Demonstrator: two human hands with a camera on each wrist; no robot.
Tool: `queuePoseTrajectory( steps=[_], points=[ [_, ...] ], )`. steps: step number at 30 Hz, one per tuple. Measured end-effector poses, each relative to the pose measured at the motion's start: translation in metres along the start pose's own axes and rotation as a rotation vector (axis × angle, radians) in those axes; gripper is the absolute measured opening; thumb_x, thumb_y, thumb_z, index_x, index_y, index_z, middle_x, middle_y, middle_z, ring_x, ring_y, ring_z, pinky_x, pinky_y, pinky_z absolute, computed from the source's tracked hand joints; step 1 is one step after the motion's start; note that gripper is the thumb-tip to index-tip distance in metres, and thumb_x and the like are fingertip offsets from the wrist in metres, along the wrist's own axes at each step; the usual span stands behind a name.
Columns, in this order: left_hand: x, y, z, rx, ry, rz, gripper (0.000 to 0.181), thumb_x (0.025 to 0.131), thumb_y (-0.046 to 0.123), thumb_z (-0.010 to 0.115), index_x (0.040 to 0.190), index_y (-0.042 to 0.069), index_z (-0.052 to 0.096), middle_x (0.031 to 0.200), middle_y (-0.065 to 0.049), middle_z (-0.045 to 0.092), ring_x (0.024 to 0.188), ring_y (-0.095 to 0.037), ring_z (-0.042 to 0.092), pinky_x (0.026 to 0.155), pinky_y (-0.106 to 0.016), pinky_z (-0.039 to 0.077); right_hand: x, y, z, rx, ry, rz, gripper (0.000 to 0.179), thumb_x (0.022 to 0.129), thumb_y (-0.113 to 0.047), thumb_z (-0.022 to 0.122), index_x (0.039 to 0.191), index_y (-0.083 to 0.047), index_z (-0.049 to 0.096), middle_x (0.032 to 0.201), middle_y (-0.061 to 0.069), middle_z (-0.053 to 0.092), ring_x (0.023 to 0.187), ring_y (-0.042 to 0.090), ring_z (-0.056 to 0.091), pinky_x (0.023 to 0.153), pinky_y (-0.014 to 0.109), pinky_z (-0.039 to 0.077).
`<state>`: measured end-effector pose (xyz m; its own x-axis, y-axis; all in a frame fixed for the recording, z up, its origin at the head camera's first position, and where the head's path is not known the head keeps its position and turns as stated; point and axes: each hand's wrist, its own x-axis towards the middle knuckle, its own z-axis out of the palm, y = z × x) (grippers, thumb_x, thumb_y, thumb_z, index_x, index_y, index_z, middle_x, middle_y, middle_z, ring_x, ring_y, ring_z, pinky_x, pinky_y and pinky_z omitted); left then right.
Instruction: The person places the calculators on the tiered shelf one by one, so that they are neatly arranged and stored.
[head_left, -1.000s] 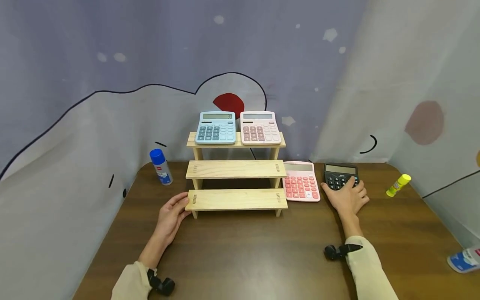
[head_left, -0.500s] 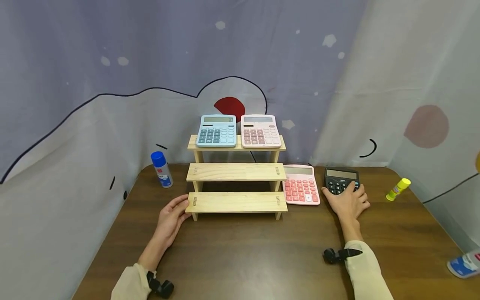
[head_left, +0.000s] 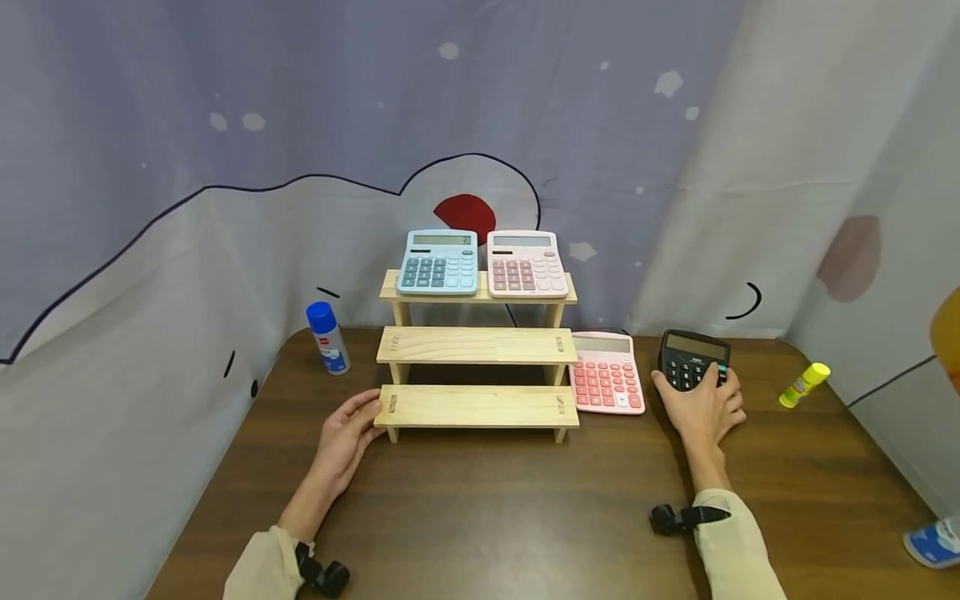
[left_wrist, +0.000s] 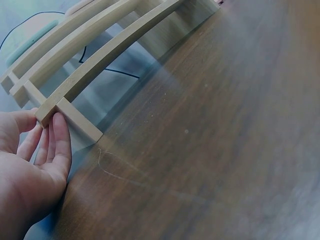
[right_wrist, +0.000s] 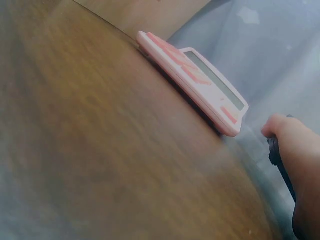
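A: How do the hands stand?
B: Near the back edge of the tabletop (head_left: 495,517), a person's right hand (head_left: 697,410) grips a black calculator (head_left: 684,358); whether it is clear of the surface cannot be told. The left hand (head_left: 347,446), loosely bent, pinches the left end of a wooden rack (head_left: 476,407).

A: The risk?
B: A tug from the left hand could jolt the rack and slide the blue calculator (head_left: 438,265) or pale pink calculator (head_left: 527,268) off its top. A loose grip could drop the black one; a low leftward sweep could clip the bright pink calculator (head_left: 609,379) beside the rack.

A: Any writing?
B: The blue calculator's screen reads "30." Print is too small to read on the blue-capped bottle (head_left: 328,339), back left corner, and the yellow tube (head_left: 805,385), back right.
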<state>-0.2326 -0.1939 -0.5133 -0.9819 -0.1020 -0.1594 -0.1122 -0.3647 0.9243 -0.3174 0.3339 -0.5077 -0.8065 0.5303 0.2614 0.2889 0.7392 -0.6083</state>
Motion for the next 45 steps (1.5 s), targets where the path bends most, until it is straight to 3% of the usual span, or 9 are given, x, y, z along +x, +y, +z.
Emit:
queuePoseTrajectory(
  steps=[14, 22, 31, 37, 41, 45],
  points=[
    [-0.001, 0.001, -0.001, 0.016, -0.002, 0.009, 0.042, 0.1, 0.017, 0.062, 0.136, 0.001, 0.05, 0.115, 0.006, 0.063, 0.096, -0.007, 0.064, 0.084, -0.024, 0.055, -0.01, -0.012, 0.004, 0.103, 0.074, -0.082, 0.104, 0.078, -0.062, 0.071, 0.156, -0.007, 0.03, 0.157, 0.022, 0.021, 0.14, 0.049, 0.024, 0.105, 0.066, 0.017],
    [-0.001, 0.001, -0.001, 0.012, 0.004, 0.021, 0.043, 0.1, 0.016, 0.062, 0.137, -0.001, 0.049, 0.115, 0.005, 0.062, 0.096, -0.008, 0.064, 0.083, -0.024, 0.055, -0.023, -0.025, 0.01, 0.215, 0.216, -0.285, 0.099, 0.07, -0.052, 0.082, 0.15, -0.01, 0.042, 0.156, 0.02, 0.03, 0.138, 0.045, 0.031, 0.103, 0.065, 0.024],
    [-0.001, 0.0, 0.0, 0.007, -0.003, 0.018, 0.039, 0.1, 0.015, 0.061, 0.135, 0.0, 0.051, 0.114, 0.003, 0.062, 0.094, -0.008, 0.064, 0.082, -0.024, 0.054, -0.038, -0.034, 0.014, 0.32, 0.278, -0.45, 0.099, 0.065, -0.046, 0.086, 0.148, -0.01, 0.046, 0.153, 0.021, 0.035, 0.134, 0.047, 0.035, 0.099, 0.065, 0.026],
    [-0.001, -0.001, -0.001, 0.005, -0.001, 0.025, 0.04, 0.1, 0.015, 0.062, 0.135, 0.0, 0.051, 0.114, 0.003, 0.062, 0.093, -0.008, 0.064, 0.081, -0.023, 0.054, -0.047, -0.039, 0.017, 0.379, 0.229, -0.536, 0.098, 0.064, -0.039, 0.087, 0.148, -0.008, 0.046, 0.154, 0.021, 0.034, 0.137, 0.045, 0.034, 0.102, 0.066, 0.024],
    [0.0, 0.0, -0.001, 0.007, 0.0, 0.025, 0.04, 0.099, 0.016, 0.063, 0.134, 0.0, 0.052, 0.114, 0.003, 0.062, 0.093, -0.008, 0.064, 0.081, -0.024, 0.054, -0.055, -0.043, 0.02, 0.403, 0.182, -0.556, 0.098, 0.064, -0.038, 0.087, 0.148, -0.008, 0.047, 0.154, 0.02, 0.035, 0.139, 0.043, 0.033, 0.104, 0.066, 0.024],
    [-0.001, 0.0, -0.001, 0.009, 0.004, 0.017, 0.038, 0.099, 0.016, 0.063, 0.133, 0.001, 0.053, 0.113, 0.004, 0.063, 0.092, -0.008, 0.064, 0.081, -0.024, 0.054, -0.063, -0.046, 0.021, 0.436, 0.189, -0.567, 0.097, 0.062, -0.036, 0.088, 0.147, -0.009, 0.048, 0.153, 0.019, 0.036, 0.138, 0.043, 0.035, 0.102, 0.065, 0.025]
  ],
)
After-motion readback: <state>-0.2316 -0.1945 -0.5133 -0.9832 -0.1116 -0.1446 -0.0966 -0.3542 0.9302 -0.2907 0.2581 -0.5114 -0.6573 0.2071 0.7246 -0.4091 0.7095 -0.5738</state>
